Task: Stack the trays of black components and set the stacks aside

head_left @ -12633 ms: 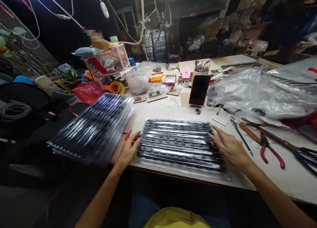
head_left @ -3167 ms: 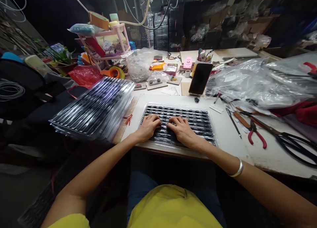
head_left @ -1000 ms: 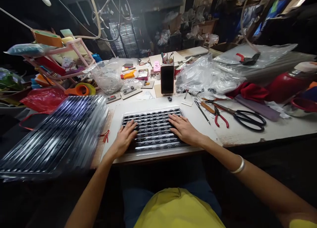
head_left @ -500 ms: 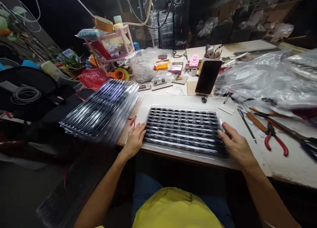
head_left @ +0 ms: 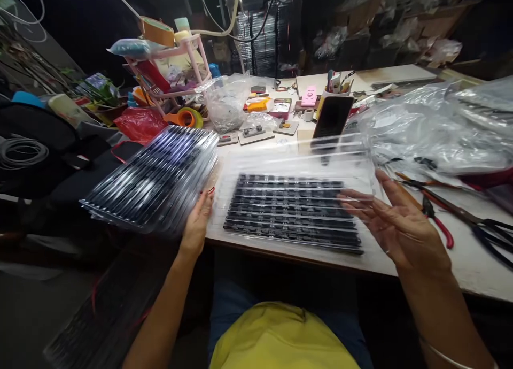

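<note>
A clear plastic tray [head_left: 344, 150] with ridged channels is raised and tilted over the white table. My right hand [head_left: 404, 224] grips its right edge, thumb on one side and fingers showing through the clear plastic. At the tray's left end, my left hand [head_left: 196, 222] has its fingers closed on the edge, partly hidden. Beneath the tray, rows of black strips [head_left: 288, 214] lie side by side on the table, seen partly through the plastic. Left of my left hand stands a stack of filled clear trays [head_left: 152, 182], holding similar dark strips.
A phone [head_left: 332, 117] stands upright behind the strips. Red-handled pliers [head_left: 443, 224] and black-handled scissors [head_left: 489, 235] lie at the right. Clear plastic bags [head_left: 425, 128] heap up behind the tools. A pink rack [head_left: 172, 53] stands at back left.
The clear tray has come up off the black strips, which now lie on the table. My right hand has risen with its edge; my left hand has shifted left.
</note>
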`<control>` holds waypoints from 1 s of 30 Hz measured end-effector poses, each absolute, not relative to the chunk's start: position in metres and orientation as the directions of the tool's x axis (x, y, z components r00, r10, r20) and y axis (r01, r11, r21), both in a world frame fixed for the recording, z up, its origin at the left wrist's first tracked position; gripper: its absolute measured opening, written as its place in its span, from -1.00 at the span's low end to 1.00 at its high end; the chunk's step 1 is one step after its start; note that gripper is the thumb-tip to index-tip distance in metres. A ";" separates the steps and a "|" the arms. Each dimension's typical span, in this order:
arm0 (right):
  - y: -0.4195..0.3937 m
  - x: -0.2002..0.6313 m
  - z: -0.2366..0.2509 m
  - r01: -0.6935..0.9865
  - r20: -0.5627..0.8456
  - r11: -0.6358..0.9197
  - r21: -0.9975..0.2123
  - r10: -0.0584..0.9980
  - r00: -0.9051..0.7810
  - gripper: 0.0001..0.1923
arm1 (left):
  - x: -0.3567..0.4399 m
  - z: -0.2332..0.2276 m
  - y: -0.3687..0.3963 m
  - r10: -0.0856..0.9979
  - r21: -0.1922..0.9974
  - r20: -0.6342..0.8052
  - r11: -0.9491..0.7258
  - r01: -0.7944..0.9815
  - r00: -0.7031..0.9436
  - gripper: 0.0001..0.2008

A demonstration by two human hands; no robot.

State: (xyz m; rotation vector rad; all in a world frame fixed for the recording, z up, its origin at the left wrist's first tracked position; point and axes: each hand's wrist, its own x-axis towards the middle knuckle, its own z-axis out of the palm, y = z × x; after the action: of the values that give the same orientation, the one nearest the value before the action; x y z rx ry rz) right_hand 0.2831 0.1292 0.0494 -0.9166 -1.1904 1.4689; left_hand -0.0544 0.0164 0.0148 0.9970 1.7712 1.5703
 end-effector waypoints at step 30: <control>0.119 0.251 0.029 0.509 0.499 0.744 -0.433 0.668 -0.552 -0.82 | -0.047 0.052 -0.002 0.627 0.909 0.063 -0.356 -0.215 -0.776 -0.66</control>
State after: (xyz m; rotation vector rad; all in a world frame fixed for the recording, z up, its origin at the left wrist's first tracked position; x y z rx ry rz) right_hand 0.2507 0.1188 0.0287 -0.8805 -2.2801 0.3130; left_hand -0.0468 -0.0015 0.0522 0.5553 1.3577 2.1558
